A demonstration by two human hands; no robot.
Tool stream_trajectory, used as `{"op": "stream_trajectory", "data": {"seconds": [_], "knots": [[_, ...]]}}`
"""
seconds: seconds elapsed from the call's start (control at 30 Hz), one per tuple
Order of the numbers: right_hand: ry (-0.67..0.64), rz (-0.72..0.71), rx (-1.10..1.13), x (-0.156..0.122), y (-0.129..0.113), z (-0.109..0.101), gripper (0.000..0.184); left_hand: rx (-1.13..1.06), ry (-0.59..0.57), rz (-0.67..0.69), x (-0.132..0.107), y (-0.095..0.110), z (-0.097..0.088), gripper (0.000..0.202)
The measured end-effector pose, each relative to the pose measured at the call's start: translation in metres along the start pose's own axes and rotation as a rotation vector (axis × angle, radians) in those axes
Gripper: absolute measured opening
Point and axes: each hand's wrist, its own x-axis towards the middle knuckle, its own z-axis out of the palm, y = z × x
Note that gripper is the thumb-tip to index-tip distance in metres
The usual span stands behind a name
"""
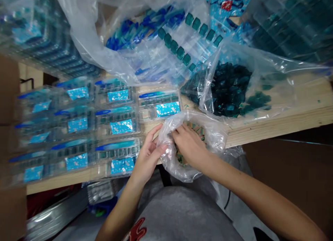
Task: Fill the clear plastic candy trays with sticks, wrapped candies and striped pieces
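Observation:
A clear plastic bag (171,164) with its mouth open stands at the table's front edge, holding many small tan and green pieces (199,130) that I cannot identify. My left hand (148,156) grips the left side of its rim, thumb over the plastic. Inside the mouth is my right hand (188,143), its fingers bent together at the left inner wall; the fingertips are partly hidden, so what they hold cannot be made out. Just beyond my left hand lies a clear plastic tray pack (160,104) with a blue pen-like tool, small dark pieces and a blue patterned packet.
Rows of similar packs (118,124) cover the left of the wooden table (299,109). Behind are a bag of blue pen-like tools (145,25) and a bag of dark green pieces (230,90). Stacked clear trays (52,43) rise at the back left, blue packets (221,15) behind.

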Motion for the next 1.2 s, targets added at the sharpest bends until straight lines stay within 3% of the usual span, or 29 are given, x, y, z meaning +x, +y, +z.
{"op": "stream_trajectory", "data": {"seconds": [0.2,0.6,0.83,0.9,1.03,1.1,1.2], "knots": [[0.012,-0.011,-0.053,0.0,0.003,0.004,0.033,0.054,0.022,0.013,0.001,-0.001,0.0,0.053],[0.014,-0.045,-0.118,-0.002,0.004,-0.002,0.018,0.073,-0.019,-0.006,-0.002,0.005,-0.003,0.056],[0.098,0.013,-0.061,-0.025,0.024,-0.025,0.01,0.193,-0.1,0.015,-0.005,0.007,-0.008,0.055],[0.153,0.006,0.114,-0.037,0.029,-0.032,0.014,0.367,-0.045,0.112,-0.009,0.007,-0.006,0.057],[0.273,-0.031,0.746,-0.057,0.029,-0.036,0.014,0.82,0.149,0.559,-0.019,0.019,0.006,0.047],[0.287,-0.017,0.904,-0.061,0.026,-0.035,0.013,0.95,0.098,0.736,-0.022,0.029,0.015,0.032],[0.291,0.003,1.017,-0.062,0.019,-0.037,0.01,1.034,-0.025,0.86,-0.022,0.039,0.025,0.015]]}}
